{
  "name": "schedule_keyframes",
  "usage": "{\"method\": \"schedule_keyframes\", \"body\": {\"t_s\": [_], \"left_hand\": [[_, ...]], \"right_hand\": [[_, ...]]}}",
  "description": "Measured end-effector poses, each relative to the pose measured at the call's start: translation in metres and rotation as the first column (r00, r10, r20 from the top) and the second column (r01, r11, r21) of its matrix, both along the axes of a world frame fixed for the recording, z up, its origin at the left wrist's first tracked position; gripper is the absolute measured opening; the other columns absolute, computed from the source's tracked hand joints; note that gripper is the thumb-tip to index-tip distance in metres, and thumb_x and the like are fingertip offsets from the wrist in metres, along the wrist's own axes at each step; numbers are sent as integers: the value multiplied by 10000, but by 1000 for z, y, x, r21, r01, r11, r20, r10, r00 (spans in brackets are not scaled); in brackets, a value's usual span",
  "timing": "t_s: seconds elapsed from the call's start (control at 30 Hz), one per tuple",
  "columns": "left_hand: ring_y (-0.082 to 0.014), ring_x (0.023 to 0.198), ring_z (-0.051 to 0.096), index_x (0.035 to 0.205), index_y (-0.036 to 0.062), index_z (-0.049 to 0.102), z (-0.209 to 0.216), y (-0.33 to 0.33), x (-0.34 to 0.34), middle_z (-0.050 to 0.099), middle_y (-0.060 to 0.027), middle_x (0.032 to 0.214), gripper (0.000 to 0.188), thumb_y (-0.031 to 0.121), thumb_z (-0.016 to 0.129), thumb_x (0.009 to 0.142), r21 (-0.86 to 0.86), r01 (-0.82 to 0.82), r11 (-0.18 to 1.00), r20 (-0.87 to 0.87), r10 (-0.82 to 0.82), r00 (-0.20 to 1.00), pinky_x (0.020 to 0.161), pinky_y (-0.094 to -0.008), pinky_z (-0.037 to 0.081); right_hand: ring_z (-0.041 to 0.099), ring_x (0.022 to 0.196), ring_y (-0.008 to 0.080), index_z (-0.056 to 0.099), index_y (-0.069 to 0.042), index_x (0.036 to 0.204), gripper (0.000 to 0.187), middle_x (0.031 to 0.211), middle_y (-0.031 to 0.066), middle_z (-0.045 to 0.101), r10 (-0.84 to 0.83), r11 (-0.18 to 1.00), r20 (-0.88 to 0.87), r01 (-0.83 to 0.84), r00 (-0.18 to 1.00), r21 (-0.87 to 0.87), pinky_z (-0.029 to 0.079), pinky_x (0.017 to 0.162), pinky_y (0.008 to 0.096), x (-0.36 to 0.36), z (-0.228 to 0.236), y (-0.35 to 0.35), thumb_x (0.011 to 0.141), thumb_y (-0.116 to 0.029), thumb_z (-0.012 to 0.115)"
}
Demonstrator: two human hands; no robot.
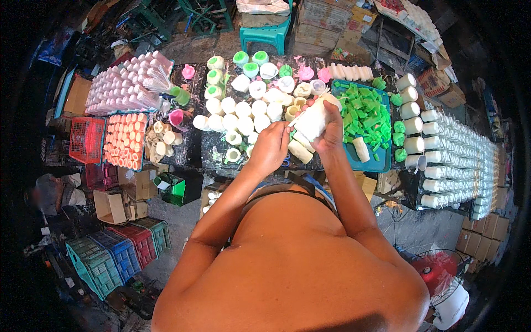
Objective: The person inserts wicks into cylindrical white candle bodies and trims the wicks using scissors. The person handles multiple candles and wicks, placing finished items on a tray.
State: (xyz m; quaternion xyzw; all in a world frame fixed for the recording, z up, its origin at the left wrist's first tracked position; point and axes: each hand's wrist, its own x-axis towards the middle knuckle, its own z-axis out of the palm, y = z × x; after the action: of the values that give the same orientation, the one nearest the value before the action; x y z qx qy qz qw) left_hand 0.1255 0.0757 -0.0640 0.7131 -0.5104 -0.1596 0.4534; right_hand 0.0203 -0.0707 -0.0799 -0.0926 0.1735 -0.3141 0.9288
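My right hand is wrapped around a pale white, block-like piece that looks like wax, raised over the work table. Close to its left side, my left hand is closed, with fingertips pinched at its edge; what they pinch is too small to make out. Cream-coloured cylinders lie beneath and between my hands. Left of them stand several white hollow candle cups. To the right, a teal tray holds bright green wax chunks and one cream cylinder.
Rows of white candles with wicks fill the right side. Candles in pink-tinted wrap and orange-topped cups stand at left. Crates and a fan are on the floor. A green chair stands beyond the table.
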Motion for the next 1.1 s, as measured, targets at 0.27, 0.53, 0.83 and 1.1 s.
{"method": "schedule_keyframes", "body": {"t_s": [0.27, 0.53, 0.83, 1.1], "left_hand": [[-443, 870, 683, 1033, -88, 651, -3, 0, -4, 690, -275, 949, 196, 75, 550, 990, 60, -89, 994, 70, 85, 994, 786, -480, 535], [-459, 856, 671, 1045, -80, 666, -2, 1, -4, 682, -287, 937, 227, 114, 570, 975, 115, -129, 985, 67, 122, 990, 773, -496, 527], [-464, 845, 663, 1001, -68, 657, -7, 0, -4, 670, -280, 906, 201, 111, 575, 962, 91, -158, 983, 101, 149, 984, 767, -516, 517], [-453, 775, 657, 932, -35, 647, -27, 13, 19, 666, -259, 841, 124, 80, 601, 926, 82, -215, 973, 189, 197, 962, 715, -521, 519]], "right_hand": [[618, 887, 238, 587, -70, 1083, 349, 940, 69, 624, -25, 996, -46, 21, 999, -82, 535, 860, 442, 9, 2, 4, 828, -232, 761], [667, 904, 245, 588, -88, 1160, 375, 984, 67, 646, -39, 997, -45, 36, 998, -68, 572, 876, 464, 10, -10, 5, 848, -209, 759], [670, 922, 246, 584, -83, 1180, 393, 982, 66, 643, -55, 993, -59, 49, 997, -110, 569, 893, 464, 11, -13, 6, 860, -229, 760], [664, 1070, 278, 562, -23, 1251, 431, 1141, 134, 676, -27, 968, -282, -45, 959, -247, 544, 935, 426, 7, -20, 3, 912, -238, 720]]}}
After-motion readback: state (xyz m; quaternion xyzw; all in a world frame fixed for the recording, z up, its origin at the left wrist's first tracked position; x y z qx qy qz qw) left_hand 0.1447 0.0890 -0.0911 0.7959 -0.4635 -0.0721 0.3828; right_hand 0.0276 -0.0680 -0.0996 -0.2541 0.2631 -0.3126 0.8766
